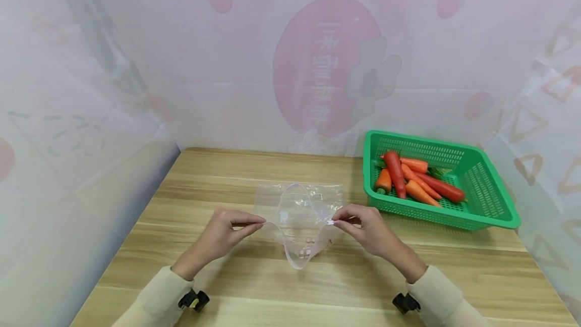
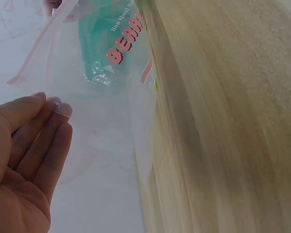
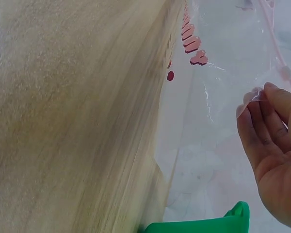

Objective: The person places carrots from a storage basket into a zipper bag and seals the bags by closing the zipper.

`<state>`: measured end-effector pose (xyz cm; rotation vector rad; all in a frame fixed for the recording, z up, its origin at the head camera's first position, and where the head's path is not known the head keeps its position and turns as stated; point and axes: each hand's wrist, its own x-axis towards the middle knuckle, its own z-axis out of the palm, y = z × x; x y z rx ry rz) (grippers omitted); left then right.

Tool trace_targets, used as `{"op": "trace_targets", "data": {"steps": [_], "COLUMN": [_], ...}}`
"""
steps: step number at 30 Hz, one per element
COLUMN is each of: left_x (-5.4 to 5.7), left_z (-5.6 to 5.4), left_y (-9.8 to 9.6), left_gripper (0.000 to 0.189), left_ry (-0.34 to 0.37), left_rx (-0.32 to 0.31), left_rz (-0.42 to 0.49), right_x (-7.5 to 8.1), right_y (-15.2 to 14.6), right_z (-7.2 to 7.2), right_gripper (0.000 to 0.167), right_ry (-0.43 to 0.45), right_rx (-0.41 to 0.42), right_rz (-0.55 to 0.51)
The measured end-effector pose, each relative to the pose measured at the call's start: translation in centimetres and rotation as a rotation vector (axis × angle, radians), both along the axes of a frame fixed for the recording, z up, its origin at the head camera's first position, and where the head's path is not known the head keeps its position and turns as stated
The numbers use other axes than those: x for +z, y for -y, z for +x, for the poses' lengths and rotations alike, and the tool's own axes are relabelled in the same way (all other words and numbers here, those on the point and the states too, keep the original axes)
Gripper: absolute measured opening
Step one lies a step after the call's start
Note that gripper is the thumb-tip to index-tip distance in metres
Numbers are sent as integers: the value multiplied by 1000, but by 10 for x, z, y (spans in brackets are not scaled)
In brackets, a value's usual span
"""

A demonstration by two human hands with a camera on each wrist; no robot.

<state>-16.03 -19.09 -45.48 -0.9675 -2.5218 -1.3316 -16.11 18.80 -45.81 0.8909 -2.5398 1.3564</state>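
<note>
A clear plastic zip bag (image 1: 295, 226) with pink lettering lies near the middle of the table, its mouth spread into a wide loop. My left hand (image 1: 229, 231) pinches the left corner of the mouth between thumb and fingertips. At the opposite corner, by the small white slider (image 1: 330, 222), my right hand (image 1: 363, 226) pinches the film. The left wrist view shows the thumb against the fingertips with a bit of film (image 2: 60, 111) between them. Film is likewise caught at the fingertips of the right hand (image 3: 274, 131) in the right wrist view.
A green plastic basket (image 1: 447, 221) stands at the back right, holding several carrots (image 1: 419, 193) and red peppers (image 1: 396, 173). Printed cloth walls (image 1: 227, 105) enclose the wooden table (image 1: 213, 175) at the back and sides.
</note>
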Motion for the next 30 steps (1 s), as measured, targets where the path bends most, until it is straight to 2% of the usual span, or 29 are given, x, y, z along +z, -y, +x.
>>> {"op": "trace_targets", "data": {"steps": [2, 4, 6, 8, 10, 12, 15, 18, 22, 26, 30], "left_x": [5, 15, 31, 51, 71, 90, 109, 117, 120, 119, 116], "left_z": [-2, -5, -11, -19, -27, -35, -46, -58, -72, -81, -84], "left_y": [5, 13, 24, 31, 32, 24, 2, -23, -53, -71, -80], "left_gripper": [15, 18, 21, 24, 23, 22, 19, 13, 5, 10, 4], "left_ry": [32, 91, 171, 217, 209, 165, 88, 47, 12, 9, 3], "left_rx": [-14, -50, -92, -109, -112, -99, -123, -197, -263, -288, -306], "left_rz": [-45, -119, -210, -295, -353, -398, -449, -502, -575, -618, -628], "right_x": [1, 3, 6, 8, 10, 11, 11, 12, 13, 14, 14], "right_y": [-2, -4, -7, -9, -12, -15, -19, -21, -21, -21, -22], "right_z": [-1, -3, -5, -8, -10, -12, -14, -15, -16, -15, -14], "right_gripper": [11, 12, 12, 13, 13, 13, 13, 13, 14, 15, 16], "right_ry": [-12, -23, -30, -30, -33, -33, -29, -34, -42, -29, -15], "right_rx": [-1, 1, 0, -1, -1, -3, 3, 16, 30, 38, 43], "right_rz": [-1, -7, -10, -14, -18, -21, -20, -13, -9, -7, -3]}}
